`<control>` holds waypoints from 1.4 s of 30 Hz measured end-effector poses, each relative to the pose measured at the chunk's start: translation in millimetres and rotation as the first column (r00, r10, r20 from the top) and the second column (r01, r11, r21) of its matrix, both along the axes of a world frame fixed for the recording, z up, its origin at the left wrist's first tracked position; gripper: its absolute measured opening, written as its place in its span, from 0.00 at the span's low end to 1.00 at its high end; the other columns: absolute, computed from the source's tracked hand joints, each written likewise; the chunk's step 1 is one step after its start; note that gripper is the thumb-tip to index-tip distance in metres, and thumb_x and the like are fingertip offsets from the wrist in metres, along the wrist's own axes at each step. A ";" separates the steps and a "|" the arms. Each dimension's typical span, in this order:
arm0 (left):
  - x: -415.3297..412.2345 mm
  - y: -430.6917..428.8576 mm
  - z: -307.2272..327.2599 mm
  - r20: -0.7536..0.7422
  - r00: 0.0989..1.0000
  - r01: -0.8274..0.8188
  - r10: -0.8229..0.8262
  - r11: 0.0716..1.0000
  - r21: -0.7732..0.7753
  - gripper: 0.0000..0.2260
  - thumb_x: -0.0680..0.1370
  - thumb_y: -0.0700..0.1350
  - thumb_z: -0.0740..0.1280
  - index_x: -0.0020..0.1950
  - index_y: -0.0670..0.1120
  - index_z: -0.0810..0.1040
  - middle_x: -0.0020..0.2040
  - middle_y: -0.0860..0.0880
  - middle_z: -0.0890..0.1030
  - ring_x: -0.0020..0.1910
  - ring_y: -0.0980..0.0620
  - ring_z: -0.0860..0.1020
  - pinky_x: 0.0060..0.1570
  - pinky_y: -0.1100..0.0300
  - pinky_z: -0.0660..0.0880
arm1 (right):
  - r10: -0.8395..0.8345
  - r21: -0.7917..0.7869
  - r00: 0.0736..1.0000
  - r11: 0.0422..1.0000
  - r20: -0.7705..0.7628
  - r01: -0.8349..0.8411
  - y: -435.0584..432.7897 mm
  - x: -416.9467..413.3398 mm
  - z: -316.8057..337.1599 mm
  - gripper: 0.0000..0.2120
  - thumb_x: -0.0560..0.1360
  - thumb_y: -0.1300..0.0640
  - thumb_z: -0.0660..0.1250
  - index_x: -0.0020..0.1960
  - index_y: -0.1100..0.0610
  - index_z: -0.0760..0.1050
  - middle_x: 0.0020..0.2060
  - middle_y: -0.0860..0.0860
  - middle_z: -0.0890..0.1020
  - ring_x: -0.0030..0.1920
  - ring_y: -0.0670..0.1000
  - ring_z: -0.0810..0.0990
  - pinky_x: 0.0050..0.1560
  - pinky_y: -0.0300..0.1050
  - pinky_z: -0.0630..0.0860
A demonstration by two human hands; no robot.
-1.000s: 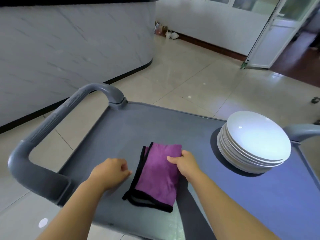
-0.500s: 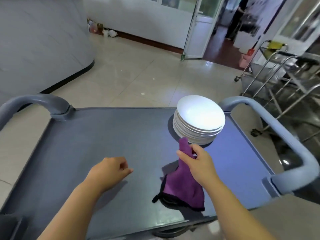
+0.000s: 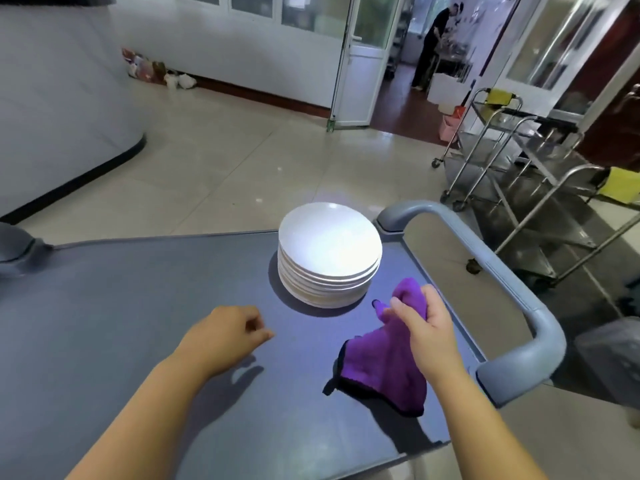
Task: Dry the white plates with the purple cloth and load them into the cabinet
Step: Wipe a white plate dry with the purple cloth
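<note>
- Clenching the purple microfibre cloth with black edging (image 3: pixel 388 372) in the right hand (image 3: pixel 427 327): upper fold bunched between thumb and fingers, lower end trailing onto the grey plastic cart surface (image 3: pixel 138 306). Gathered that way, most likely, to make a wiping pad.
- Held just beside the stack of round white ceramic plates (image 3: pixel 329 251), off its front right edge and not touching. Close in, ready for the top plate.
- Over at the left hand (image 3: pixel 225 332): released, fingers loosely curled, gripping nothing, hovering above the surface near the front left of the stack. Probably kept free to lift or steady a plate.
- Stacked neatly at the far right of the surface, next to the curved grey cart handle (image 3: pixel 519 299). Top plate facing up, none taken off by the look of it.
- No sign of the cabinet in view, so drying barely at its start and loading not yet begun.
- Worth watching: glossy plates, possibly wet and slippery. Best lifted one at a time by the rim.
</note>
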State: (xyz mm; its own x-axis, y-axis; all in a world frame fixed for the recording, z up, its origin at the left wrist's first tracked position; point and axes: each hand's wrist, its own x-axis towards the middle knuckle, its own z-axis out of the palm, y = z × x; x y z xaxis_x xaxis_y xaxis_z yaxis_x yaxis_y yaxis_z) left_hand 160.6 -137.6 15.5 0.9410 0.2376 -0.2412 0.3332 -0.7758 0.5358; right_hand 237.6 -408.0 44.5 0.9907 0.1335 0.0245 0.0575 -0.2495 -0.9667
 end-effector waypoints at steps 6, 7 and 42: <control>42.7 -45.8 0.3 0.038 0.995 -0.089 0.089 0.996 -0.008 0.10 0.77 0.56 0.67 0.42 0.51 0.79 0.41 0.55 0.81 0.42 0.56 0.78 0.43 0.58 0.76 | 0.034 -0.223 0.999 0.974 0.037 -0.025 -37.9 63.3 2.3 0.11 0.77 0.51 0.66 0.50 0.53 0.64 0.40 0.48 0.73 0.44 0.57 0.76 0.48 0.56 0.76; 48.7 -52.7 1.0 0.051 0.992 -0.119 0.119 0.993 -0.013 0.10 0.77 0.56 0.67 0.42 0.51 0.79 0.40 0.55 0.81 0.40 0.55 0.78 0.41 0.59 0.75 | 0.065 -0.264 0.998 0.963 0.022 -0.057 -44.3 73.8 1.8 0.12 0.77 0.55 0.65 0.52 0.54 0.61 0.41 0.49 0.72 0.45 0.56 0.74 0.45 0.52 0.73; 149.1 -63.8 15.5 -0.027 0.623 -0.771 0.782 0.608 -0.192 0.16 0.70 0.51 0.75 0.40 0.37 0.79 0.31 0.45 0.78 0.30 0.47 0.75 0.28 0.59 0.66 | 0.096 -0.355 0.973 0.935 0.210 -0.015 -51.2 161.2 -13.9 0.06 0.78 0.57 0.65 0.51 0.49 0.79 0.53 0.47 0.70 0.55 0.47 0.61 0.57 0.39 0.60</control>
